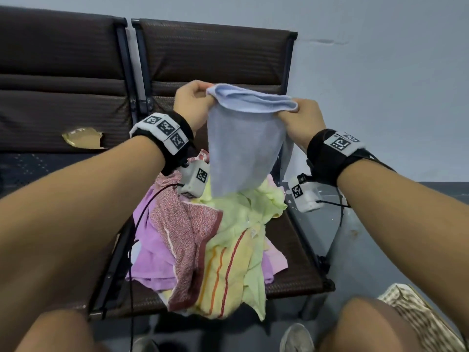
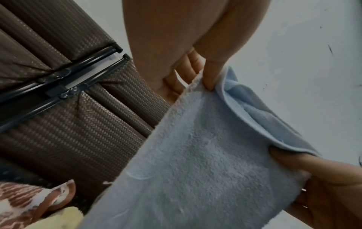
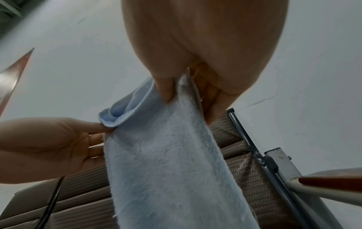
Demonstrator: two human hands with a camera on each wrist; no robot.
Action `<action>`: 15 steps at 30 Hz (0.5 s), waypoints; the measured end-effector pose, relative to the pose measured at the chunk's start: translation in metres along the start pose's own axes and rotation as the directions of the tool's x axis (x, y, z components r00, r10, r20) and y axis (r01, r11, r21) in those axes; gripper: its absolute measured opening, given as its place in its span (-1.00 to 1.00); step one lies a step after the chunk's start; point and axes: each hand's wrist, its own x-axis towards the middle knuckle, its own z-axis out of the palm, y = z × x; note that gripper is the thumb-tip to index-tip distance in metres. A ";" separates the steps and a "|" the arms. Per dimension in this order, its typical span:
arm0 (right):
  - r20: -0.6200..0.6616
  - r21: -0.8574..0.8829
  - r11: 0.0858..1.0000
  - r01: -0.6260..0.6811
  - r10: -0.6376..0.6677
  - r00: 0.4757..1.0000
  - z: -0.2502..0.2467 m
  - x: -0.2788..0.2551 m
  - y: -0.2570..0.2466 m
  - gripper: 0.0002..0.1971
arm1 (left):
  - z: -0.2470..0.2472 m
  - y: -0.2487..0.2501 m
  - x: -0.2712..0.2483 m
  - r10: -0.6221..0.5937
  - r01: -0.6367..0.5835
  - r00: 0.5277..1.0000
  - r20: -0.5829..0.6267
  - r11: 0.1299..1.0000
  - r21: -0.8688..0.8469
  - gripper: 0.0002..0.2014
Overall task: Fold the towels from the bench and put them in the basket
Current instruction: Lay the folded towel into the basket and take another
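A light blue towel (image 1: 243,146) hangs in the air above the bench seat, doubled over at its top edge. My left hand (image 1: 194,102) pinches its top left corner and my right hand (image 1: 299,118) pinches its top right corner. In the left wrist view the thumb presses the blue towel (image 2: 205,155) near its upper edge. The right wrist view shows the same towel (image 3: 166,155) pinched between thumb and fingers. Below it a pile of towels (image 1: 210,240), purple, red-patterned and yellow-green striped, lies on the brown bench (image 1: 299,262). The basket (image 1: 421,316), woven and checked, stands at the lower right.
The bench has a second seat (image 1: 63,110) to the left with a torn patch in its cover. A pale wall (image 1: 380,72) stands behind. My knees fill the bottom of the head view, close to the bench's front edge.
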 end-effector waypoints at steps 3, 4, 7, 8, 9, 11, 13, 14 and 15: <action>0.057 0.060 0.998 0.035 -0.039 0.998 0.004 -0.016 0.004 -0.76 | -0.010 -0.006 -0.016 -0.036 0.037 0.998 0.057 0.999 -0.024 -0.83; 0.108 0.033 0.999 0.019 -0.022 0.994 0.008 -0.025 0.009 -0.75 | -0.015 -0.015 -0.025 -0.082 0.083 0.993 0.087 0.996 -0.017 -0.82; 0.309 -0.113 0.982 -0.151 0.179 0.934 0.020 -0.056 0.037 -0.69 | -0.028 -0.052 -0.066 -0.258 0.251 0.943 0.212 0.966 0.061 -0.84; 0.387 -0.122 0.962 -0.243 0.272 0.881 0.026 -0.069 0.048 -0.71 | -0.032 -0.065 -0.081 -0.313 0.291 0.915 0.255 0.949 0.119 -0.88; 0.466 -0.120 0.934 -0.335 0.351 0.812 0.031 -0.084 0.058 -0.76 | -0.036 -0.078 -0.096 -0.370 0.322 0.879 0.300 0.926 0.197 -0.93; 0.605 -0.173 0.862 -0.476 0.474 0.639 0.042 -0.115 0.074 -0.87 | -0.044 -0.099 -0.124 -0.509 0.356 0.765 0.395 0.845 0.399 -0.98; 0.678 -0.275 0.788 -0.551 0.565 0.470 0.050 -0.140 0.088 -0.92 | -0.049 -0.113 -0.143 -0.641 0.342 0.585 0.497 0.750 0.566 -0.97; 0.704 -0.314 0.750 -0.582 0.595 0.387 0.052 -0.150 0.093 -0.92 | -0.049 -0.117 -0.150 -0.693 0.354 0.486 0.532 0.713 0.605 -0.95; 0.717 -0.340 0.710 -0.617 0.620 0.317 0.054 -0.157 0.099 -0.93 | -0.048 -0.119 -0.155 -0.734 0.384 0.400 0.549 0.678 0.627 -0.92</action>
